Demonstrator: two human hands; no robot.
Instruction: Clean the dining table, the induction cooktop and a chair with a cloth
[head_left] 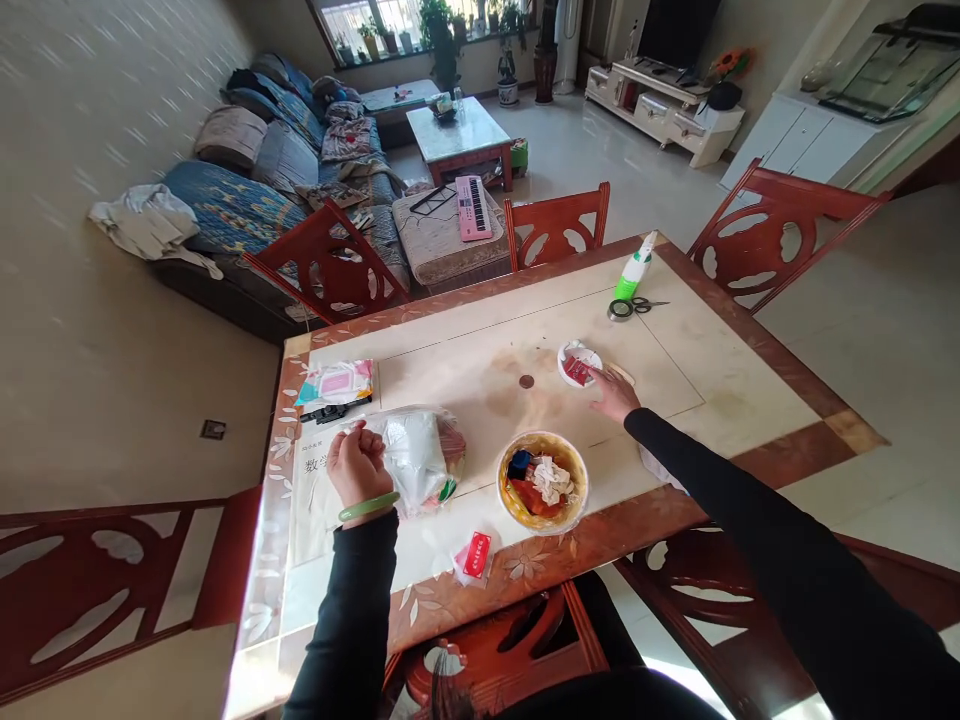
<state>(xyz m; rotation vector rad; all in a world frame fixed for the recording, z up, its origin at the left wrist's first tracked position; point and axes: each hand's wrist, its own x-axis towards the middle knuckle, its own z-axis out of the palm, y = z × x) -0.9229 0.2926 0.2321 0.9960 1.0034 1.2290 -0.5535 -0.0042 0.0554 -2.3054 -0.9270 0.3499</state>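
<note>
Our left grip [354, 465] is clenched on the gathered neck of a clear plastic bag [412, 460] lying on the bench [720, 400], a firm hold for it; our right grip [613, 393] is released, fingers extended lightly against the rim of a small white dish [566, 372] holding red packets [577, 371]

The left hand [355, 464] is curled into a fist, and its fingers hide whatever may lie inside. The clear plastic bag [415, 462] beside it blurs its contents into white and reddish shapes that cannot be named. At lower centre, crumpled tissue [551, 480] in the bowl [541, 518] covers part of what lies beneath. Near the right hand [615, 394], the red item [576, 370] in the small white dish [570, 353] is too small to identify — as is the fine print on the red packet [477, 554] at bottom centre.
</note>
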